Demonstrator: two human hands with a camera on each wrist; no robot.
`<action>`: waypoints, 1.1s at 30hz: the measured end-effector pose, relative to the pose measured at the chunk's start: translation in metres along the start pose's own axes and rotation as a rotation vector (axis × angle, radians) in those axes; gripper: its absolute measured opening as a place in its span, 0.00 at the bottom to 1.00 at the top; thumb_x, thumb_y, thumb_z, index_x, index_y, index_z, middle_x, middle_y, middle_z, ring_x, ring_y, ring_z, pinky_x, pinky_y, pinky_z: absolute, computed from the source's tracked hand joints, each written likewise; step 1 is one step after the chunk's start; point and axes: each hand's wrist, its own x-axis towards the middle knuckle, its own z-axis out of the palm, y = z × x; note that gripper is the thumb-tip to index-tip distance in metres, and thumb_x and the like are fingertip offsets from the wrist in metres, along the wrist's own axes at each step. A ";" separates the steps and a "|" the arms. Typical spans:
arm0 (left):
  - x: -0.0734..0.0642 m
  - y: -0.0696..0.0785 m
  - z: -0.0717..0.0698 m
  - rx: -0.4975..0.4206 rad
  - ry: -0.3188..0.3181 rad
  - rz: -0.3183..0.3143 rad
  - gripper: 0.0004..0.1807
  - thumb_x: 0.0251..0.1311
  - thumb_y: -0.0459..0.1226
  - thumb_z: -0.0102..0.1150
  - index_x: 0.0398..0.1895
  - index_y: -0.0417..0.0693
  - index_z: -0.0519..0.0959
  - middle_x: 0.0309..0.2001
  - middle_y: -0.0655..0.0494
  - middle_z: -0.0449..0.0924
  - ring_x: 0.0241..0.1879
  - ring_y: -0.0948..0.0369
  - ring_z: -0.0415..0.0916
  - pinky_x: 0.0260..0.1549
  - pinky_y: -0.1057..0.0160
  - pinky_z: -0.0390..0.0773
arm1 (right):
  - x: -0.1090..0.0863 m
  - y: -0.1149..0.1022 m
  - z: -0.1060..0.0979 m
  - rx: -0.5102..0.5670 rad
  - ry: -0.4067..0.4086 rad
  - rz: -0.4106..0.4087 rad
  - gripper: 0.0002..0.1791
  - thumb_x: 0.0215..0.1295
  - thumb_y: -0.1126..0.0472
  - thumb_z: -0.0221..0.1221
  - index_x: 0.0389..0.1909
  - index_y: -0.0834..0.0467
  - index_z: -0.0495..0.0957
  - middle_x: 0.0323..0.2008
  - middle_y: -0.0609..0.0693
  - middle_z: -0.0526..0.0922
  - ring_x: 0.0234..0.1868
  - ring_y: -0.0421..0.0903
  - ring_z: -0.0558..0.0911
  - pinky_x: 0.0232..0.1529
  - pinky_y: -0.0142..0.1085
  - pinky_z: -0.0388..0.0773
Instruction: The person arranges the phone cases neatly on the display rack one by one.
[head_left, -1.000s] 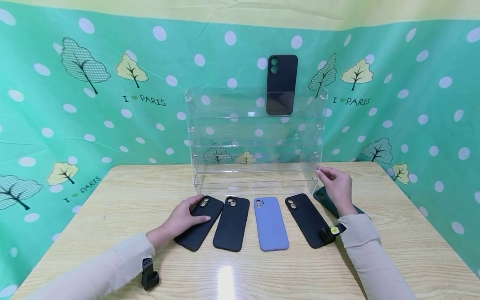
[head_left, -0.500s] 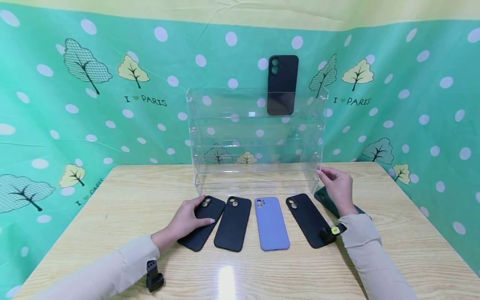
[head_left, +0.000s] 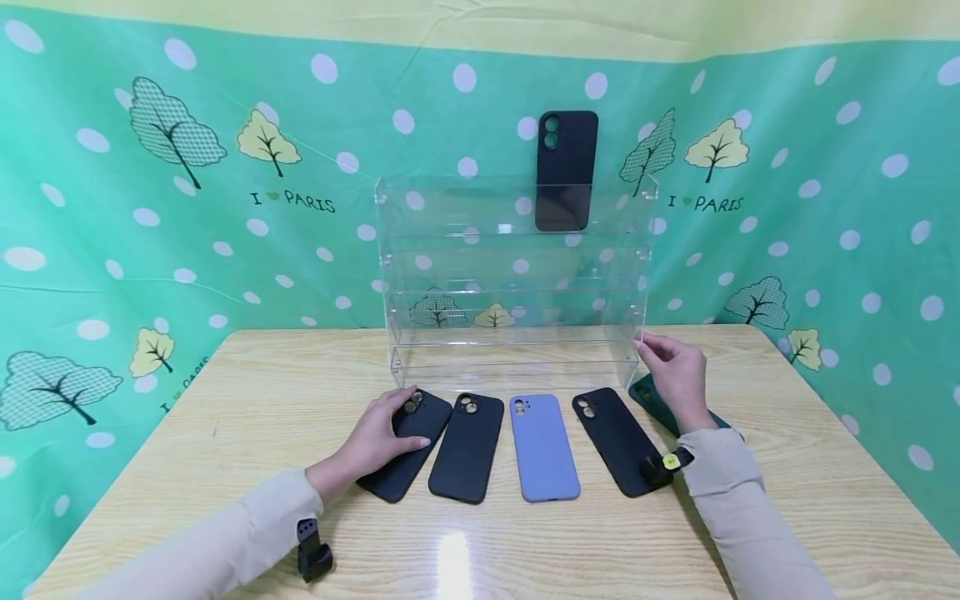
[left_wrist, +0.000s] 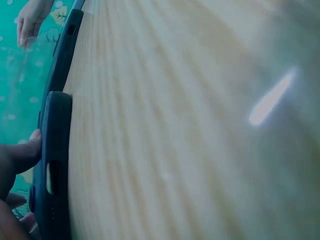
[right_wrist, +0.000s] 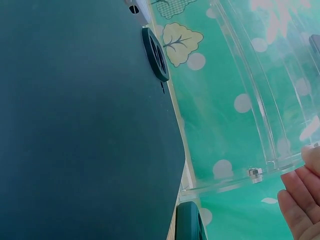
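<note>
My left hand grips the leftmost black phone case on the table, its thumb across the back and its fingers at the top edge by the camera holes. In the left wrist view the thumb presses that case's face. My right hand pinches the right side edge of a clear acrylic display stand, low down. Under that wrist lies a dark green phone case, partly hidden. One black phone case stands upright in the stand's top tier, toward the right.
Beside the held case, another black case, a lavender case and a third black case lie in a row before the stand. A patterned green curtain hangs behind the wooden table.
My left hand has shifted slightly right, and the top end of its black case sits a touch higher in view. The right hand stays at the stand.
</note>
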 end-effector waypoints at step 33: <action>0.005 0.023 -0.066 0.049 -0.171 0.023 0.18 0.57 0.31 0.61 0.50 0.30 0.76 0.29 0.51 0.83 0.26 0.63 0.78 0.24 0.66 0.78 | -0.003 -0.004 -0.002 -0.046 -0.020 0.008 0.16 0.62 0.58 0.61 0.45 0.65 0.82 0.41 0.62 0.84 0.28 0.18 0.71 0.29 0.13 0.71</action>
